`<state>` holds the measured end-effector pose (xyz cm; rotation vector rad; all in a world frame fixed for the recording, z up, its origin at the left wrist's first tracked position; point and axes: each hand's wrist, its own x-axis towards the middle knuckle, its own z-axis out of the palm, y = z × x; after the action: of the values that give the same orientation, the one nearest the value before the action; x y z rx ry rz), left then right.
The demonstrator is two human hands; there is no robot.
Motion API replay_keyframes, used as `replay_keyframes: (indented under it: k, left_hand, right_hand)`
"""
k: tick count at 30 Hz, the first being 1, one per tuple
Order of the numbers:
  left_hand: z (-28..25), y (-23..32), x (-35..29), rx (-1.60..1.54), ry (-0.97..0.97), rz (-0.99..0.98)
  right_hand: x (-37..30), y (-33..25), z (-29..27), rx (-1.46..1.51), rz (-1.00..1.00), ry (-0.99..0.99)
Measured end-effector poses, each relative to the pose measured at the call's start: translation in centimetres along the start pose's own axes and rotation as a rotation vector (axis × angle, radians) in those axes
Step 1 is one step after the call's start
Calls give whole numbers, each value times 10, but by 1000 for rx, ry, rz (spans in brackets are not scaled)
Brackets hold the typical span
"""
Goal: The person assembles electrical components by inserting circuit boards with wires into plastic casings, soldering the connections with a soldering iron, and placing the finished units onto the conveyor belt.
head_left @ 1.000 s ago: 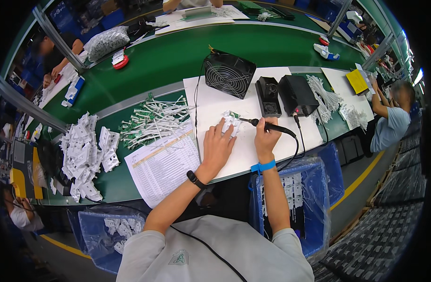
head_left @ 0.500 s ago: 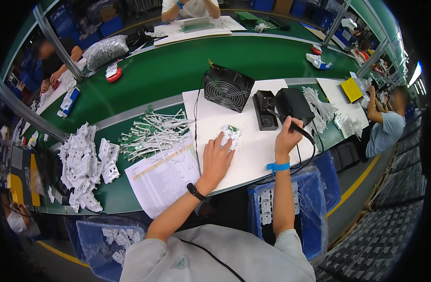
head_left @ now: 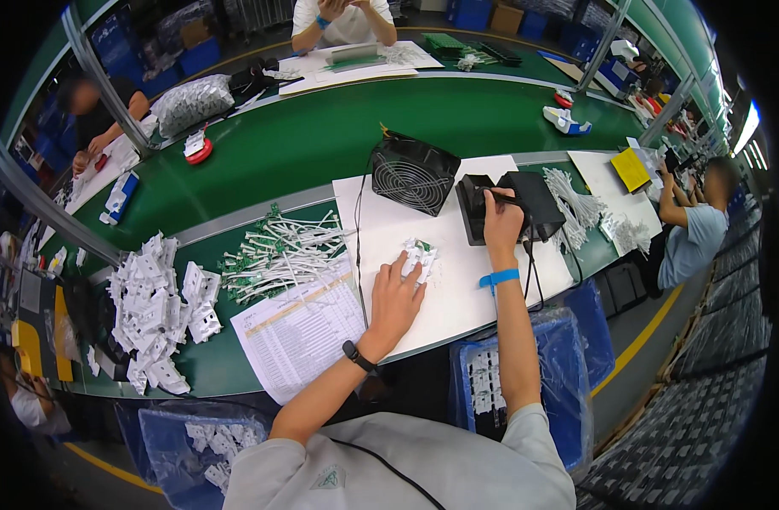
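On the white board (head_left: 457, 293) lies a small white plastic housing (head_left: 423, 252) with a green circuit board on it. My left hand (head_left: 395, 299) holds it at its near side, fingertips on its edge. My right hand (head_left: 503, 223) is closed around a soldering iron (head_left: 510, 199), whose front end is at the black iron stand (head_left: 473, 223); the stand hides its tip. Right beside the stand is a black soldering station box (head_left: 535, 202), with cables hanging from it. A black fan with a round wire guard (head_left: 410, 177) stands beyond my left hand.
White wires with green ends (head_left: 283, 255) and a heap of white housings (head_left: 151, 310) lie left, above a printed sheet (head_left: 300, 336). More white wires (head_left: 572, 202) lie right. Blue lined bins (head_left: 181, 450) stand below the bench edge. Co-workers sit across and at both sides.
My right hand has moved left and away from me, bringing the soldering iron to the stand. My left hand stays on the white housing.
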<state>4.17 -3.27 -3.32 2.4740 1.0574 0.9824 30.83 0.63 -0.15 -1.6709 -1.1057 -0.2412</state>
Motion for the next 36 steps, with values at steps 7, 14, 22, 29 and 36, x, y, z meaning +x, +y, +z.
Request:
replay_keyframes:
  k: [7,14,22,29,36]
  left_hand:
    - [-4,-2,2,-158,25,-37]
    - [-100,11,6,-360,99,-155]
    - [-203,-191,114,115,162,-389]
    - [-180,-352,103,595,93,-457]
    - [-304,-255,11,564,-381,-594]
  right_hand:
    - [-5,-7,2,124,135,34]
    - [-47,-21,-8,164,275,53]
    - [-107,-113,-18,204,189,-605]
    - [-116,-236,80,410,-169,-810]
    - [-114,-239,182,83,-596,-651]
